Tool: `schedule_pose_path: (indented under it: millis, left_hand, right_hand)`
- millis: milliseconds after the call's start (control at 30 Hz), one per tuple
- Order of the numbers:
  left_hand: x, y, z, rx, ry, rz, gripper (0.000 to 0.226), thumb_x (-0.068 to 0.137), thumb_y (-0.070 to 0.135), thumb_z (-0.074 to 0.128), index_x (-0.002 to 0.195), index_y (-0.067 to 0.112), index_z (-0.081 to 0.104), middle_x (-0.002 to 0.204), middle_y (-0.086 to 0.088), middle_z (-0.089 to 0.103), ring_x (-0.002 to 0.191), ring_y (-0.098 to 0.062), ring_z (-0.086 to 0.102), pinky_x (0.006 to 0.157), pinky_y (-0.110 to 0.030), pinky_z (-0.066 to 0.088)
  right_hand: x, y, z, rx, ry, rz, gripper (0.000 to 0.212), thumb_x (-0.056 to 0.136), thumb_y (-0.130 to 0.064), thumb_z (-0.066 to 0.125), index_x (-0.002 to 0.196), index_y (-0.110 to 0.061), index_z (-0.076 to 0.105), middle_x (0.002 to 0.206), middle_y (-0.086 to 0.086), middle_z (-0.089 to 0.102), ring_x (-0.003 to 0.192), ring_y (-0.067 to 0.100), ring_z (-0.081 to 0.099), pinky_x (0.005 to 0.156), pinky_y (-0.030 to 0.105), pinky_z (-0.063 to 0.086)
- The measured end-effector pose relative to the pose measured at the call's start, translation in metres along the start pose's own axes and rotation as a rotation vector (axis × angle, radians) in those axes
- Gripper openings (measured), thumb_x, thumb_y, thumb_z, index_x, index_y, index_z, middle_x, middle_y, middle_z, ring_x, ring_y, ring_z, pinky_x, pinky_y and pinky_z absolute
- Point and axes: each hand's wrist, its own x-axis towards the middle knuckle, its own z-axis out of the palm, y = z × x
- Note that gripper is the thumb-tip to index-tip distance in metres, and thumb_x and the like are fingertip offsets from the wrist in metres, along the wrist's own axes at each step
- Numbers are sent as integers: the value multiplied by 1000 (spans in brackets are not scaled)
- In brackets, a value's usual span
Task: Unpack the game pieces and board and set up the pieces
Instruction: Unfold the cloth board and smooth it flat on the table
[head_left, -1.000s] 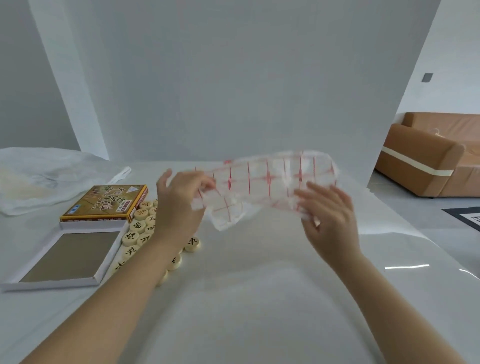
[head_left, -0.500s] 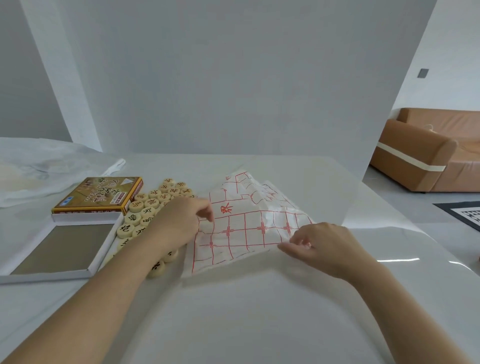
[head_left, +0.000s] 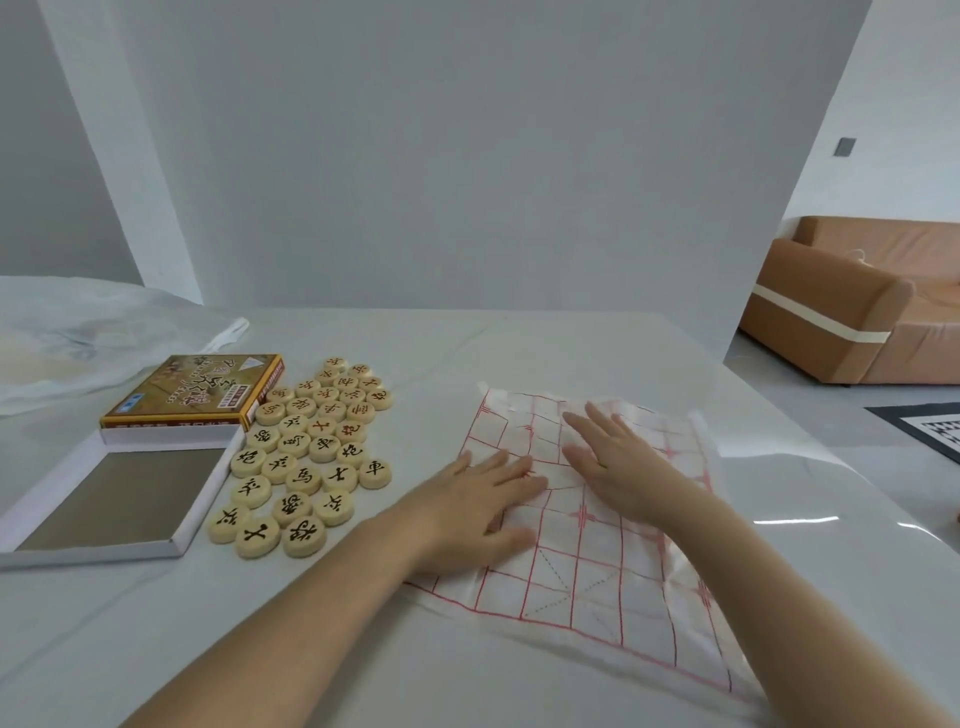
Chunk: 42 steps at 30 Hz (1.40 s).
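The plastic board sheet (head_left: 587, 525), up in the air between both hands a second ago, is down and spread out under them on the tabletop (head_left: 467, 665). The left hand (head_left: 480, 512) and right hand (head_left: 618, 467) have let go and now press it with straight fingers.

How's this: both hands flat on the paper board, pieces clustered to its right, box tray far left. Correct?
No: the head view shows the pieces clustered left of the paper board, beside the box tray. Left hand and right hand are flat on the board.
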Motion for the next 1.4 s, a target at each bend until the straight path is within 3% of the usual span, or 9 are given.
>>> schedule_pose_path:
  millis: [100,200,367,467,600,800,967,1167,1400]
  left_hand:
    - [5,-6,-2,-75,308,-149,45,98,36,34,142,25,38,150,8,33,137,-10,28,111,-28,22]
    - [12,-16,-11,-119,453,-359,43,95,29,37,137,19,41,143,4,40,127,-13,39,102,-31,37]
    - [20,-15,-8,33,173,-272,54,99,39,27,148,16,23,159,0,12,146,-17,7,118,-40,10]
    - [20,-15,6,67,16,-362,66,97,53,16,152,18,4,160,-2,-5,147,-17,-7,119,-43,-1]
    - [23,-15,12,60,25,-530,74,95,59,14,152,15,-5,159,-11,-11,146,-25,-11,119,-43,-3]
    - [32,8,16,29,-8,-474,73,95,58,14,151,16,-9,158,-12,-16,145,-27,-17,118,-45,-5]
    - [30,-14,13,39,7,-613,74,94,59,10,151,16,-11,157,-13,-19,144,-29,-18,118,-46,-7]
    - [24,-18,12,39,81,-502,71,96,53,13,151,15,-9,157,-10,-20,144,-24,-21,118,-45,-8]
    - [17,-35,14,73,20,-473,74,93,60,10,151,17,-8,158,-6,-17,145,-21,-18,118,-45,-5]
  right_hand:
    - [-3,5,10,-54,-61,78,60,98,-57,16,153,-37,1,163,-1,-9,149,31,-10,117,59,2]
    - [-4,1,19,-202,-125,47,74,86,-70,1,153,-36,-2,163,1,-11,148,33,-13,115,60,-4]
    - [18,-11,22,-197,-127,-103,59,98,-59,15,153,-39,3,163,-1,-8,149,28,-12,117,57,-6]
    - [29,-14,19,-144,-91,-128,60,98,-59,18,153,-39,5,163,-2,-4,149,25,-12,118,56,-6]
    - [29,-16,15,-153,-46,-67,63,97,-62,17,153,-38,2,163,-1,-6,149,27,-12,117,56,-8]
    - [24,-15,20,-162,-81,86,58,98,-56,17,152,-37,4,163,2,-5,148,35,-9,114,64,-3]
    - [24,-12,27,-170,-76,106,60,97,-60,13,152,-38,2,163,1,-8,149,32,-11,115,61,-6]
    - [26,-18,29,-169,-48,109,63,96,-63,12,152,-39,-1,163,0,-11,148,31,-14,116,59,-5]
    - [21,-9,28,-211,-57,172,66,93,-67,9,152,-39,-1,163,-1,-9,149,31,-11,116,61,-2]
